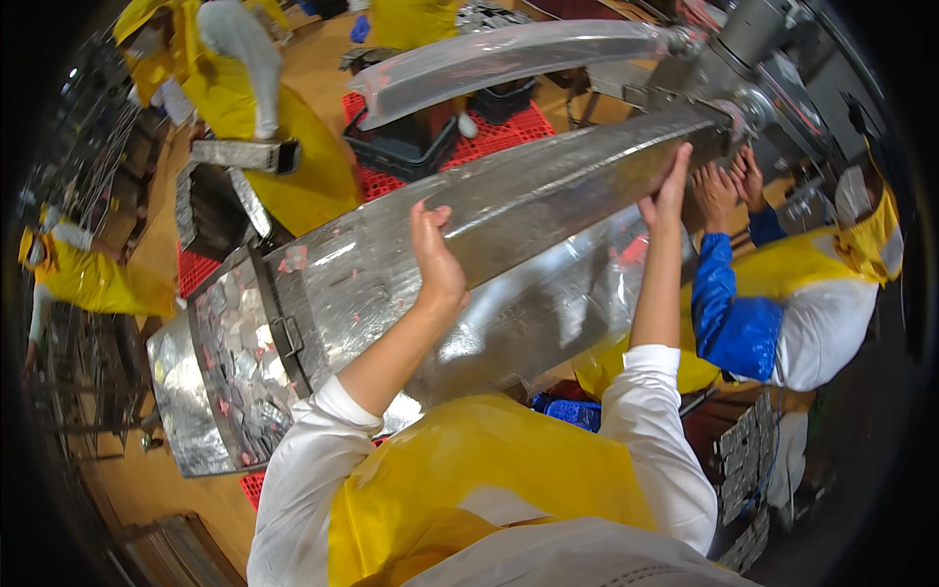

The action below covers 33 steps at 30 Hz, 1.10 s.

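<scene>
A long, narrow steel mould (577,196) slants over the work table, its right end against a nozzle (748,117) smeared with pink paste. At the mould's left end my left hand (436,256) is closed around it, the thumb side up and some fingers hidden. My right hand (669,188) grips the near side of the mould close to the nozzle, its fingers reaching up along the metal. Just right of it, a co-worker's hands (722,194), in blue sleeves, are raised beside the nozzle.
Below the mould lies a wet steel table (342,284); pale and pink scraps (245,352) litter its left end. Beyond, a clear plastic sleeve (509,64) stretches from a second nozzle, above a black crate (401,147) on red grating. A yellow-aproned person (274,137) holds a metal mould.
</scene>
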Tool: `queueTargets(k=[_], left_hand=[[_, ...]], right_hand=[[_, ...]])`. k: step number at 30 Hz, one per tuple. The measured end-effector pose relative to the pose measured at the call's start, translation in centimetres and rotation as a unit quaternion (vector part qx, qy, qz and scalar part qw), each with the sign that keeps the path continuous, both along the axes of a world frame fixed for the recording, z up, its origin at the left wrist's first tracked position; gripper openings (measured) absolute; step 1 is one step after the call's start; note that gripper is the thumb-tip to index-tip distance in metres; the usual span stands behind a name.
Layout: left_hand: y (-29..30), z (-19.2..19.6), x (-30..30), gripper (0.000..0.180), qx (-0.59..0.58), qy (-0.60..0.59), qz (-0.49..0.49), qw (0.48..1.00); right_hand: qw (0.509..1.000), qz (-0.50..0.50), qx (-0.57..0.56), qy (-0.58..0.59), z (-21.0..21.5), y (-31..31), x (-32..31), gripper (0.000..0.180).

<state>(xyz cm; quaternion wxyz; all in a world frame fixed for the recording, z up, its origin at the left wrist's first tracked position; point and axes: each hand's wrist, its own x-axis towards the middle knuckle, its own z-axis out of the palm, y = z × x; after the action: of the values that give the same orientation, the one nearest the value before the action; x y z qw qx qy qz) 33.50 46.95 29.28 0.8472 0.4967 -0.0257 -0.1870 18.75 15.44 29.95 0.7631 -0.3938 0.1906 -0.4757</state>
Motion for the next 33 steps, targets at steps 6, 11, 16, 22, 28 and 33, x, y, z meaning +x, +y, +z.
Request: queueTargets(k=[6,11,16,22,28,33], left_hand=[[0.6,0.8,0.2,0.044,-0.041,0.037,-0.053,0.997],[0.4,0.5,0.4,0.044,-0.036,0.021,-0.058,0.997],[0.5,0.9,0.0,0.041,-0.015,0.026,-0.043,0.999],[0.5,0.6,0.2,0.040,-0.014,0.038,-0.048,0.998],[0.6,1.1,0.2,0.041,-0.027,0.068,-0.063,0.995],[0.9,0.5,0.6,0.047,-0.035,0.077,-0.081,0.993]], right_hand=[[0.999,0.008,0.037,0.023,1.0,0.8,0.2,0.070],[0.999,-0.001,0.028,0.014,0.6,0.3,0.0,0.069],[1.000,-0.009,0.010,0.004,0.6,0.3,0.1,0.065],[1.000,0.002,0.016,0.001,0.4,0.0,0.0,0.067],[1.000,-0.001,0.009,-0.002,-0.1,-0.4,-0.1,0.070],[1.000,0.001,-0.006,-0.004,-0.3,-0.6,-0.2,0.071]])
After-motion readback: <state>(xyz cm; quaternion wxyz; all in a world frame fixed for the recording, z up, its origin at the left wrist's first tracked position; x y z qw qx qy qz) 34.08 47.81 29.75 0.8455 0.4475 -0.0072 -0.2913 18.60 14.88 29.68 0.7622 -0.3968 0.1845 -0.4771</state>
